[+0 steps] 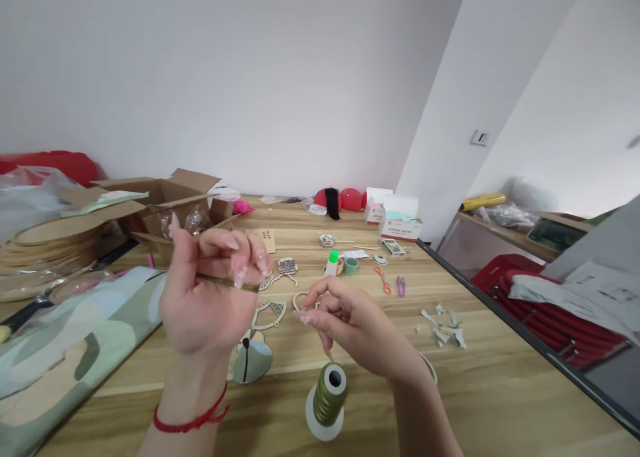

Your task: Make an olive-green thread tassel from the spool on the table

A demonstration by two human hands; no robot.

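Note:
My left hand (213,304) is raised palm up at centre left, its fingers curled over a band of olive thread (249,286) that runs across the palm. My right hand (350,320) is at the centre with thumb and forefinger pinched together. A thin strand seems to rise to it from the spool of olive thread (330,400), which stands upright just below. Between and behind the hands lie a pale openwork frame piece (270,315) and a fabric-covered green piece with a dark tassel-like mark (256,358).
Patterned cloth (115,330) and an open cardboard box (165,194) are on the left. Farther back are a glue stick (332,264), orange scissors (383,280), purple snips (401,286) and sticky note boxes (400,227). Fabric scraps (445,327) lie near the table's right edge.

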